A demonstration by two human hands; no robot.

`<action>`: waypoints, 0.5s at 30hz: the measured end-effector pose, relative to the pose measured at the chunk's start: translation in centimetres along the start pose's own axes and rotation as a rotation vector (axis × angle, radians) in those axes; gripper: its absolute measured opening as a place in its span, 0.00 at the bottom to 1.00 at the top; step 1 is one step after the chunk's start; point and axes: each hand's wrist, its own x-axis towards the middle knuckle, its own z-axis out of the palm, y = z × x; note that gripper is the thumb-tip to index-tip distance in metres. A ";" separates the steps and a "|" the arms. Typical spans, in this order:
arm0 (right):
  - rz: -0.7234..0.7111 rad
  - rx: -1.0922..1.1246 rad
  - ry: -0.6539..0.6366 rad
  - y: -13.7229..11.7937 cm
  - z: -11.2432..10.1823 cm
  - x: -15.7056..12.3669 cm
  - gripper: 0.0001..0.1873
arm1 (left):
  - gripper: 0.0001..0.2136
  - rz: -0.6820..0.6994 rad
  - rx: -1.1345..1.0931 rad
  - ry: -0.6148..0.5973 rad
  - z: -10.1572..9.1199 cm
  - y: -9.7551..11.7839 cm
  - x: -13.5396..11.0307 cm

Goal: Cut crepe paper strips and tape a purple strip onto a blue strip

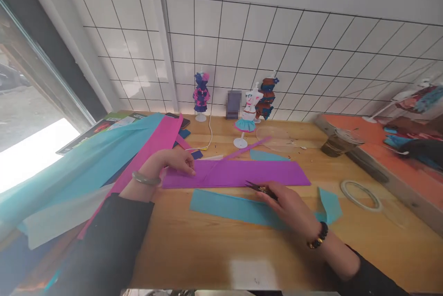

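My left hand (180, 162) rests on the left end of a long, flat purple piece (256, 172) of crepe-like paper or cloth. Its fingers are loosely bent, with the tips down on the surface. Over the piece a narrow purple strip (242, 150) slants up to the right. Dark-bladed scissors (258, 187) are gripped in my right hand (290, 206), blades pointing left over the purple piece's lower edge. Under that hand lies a light-blue strip (221, 204), partly hidden, and its folded end (330, 206) shows on the right.
Light-blue sheets (104, 157) and a pink sheet (152, 141) pile up at left. Small dressed mannequins (245, 120) and a dark phone-like device (234, 104) stand at the back. Right are a roll of tape (360, 196), a brown cup-like container (341, 141) and an orange raised surface (380, 148).
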 end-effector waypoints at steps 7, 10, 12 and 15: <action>0.427 -0.334 0.228 15.9 -4.6 -4.5 0.21 | 0.11 -0.038 0.151 0.068 1.4 2.2 1.0; 0.448 -0.407 0.196 18.8 -5.2 -5.5 0.21 | 0.09 -0.023 0.120 0.094 1.5 3.1 0.7; 0.421 -0.437 0.182 19.3 -5.0 -5.7 0.21 | 0.09 -0.006 0.087 0.120 1.7 4.0 0.3; 0.388 -0.478 0.196 19.1 -4.5 -5.6 0.19 | 0.10 -0.001 0.051 0.195 2.2 5.7 -0.6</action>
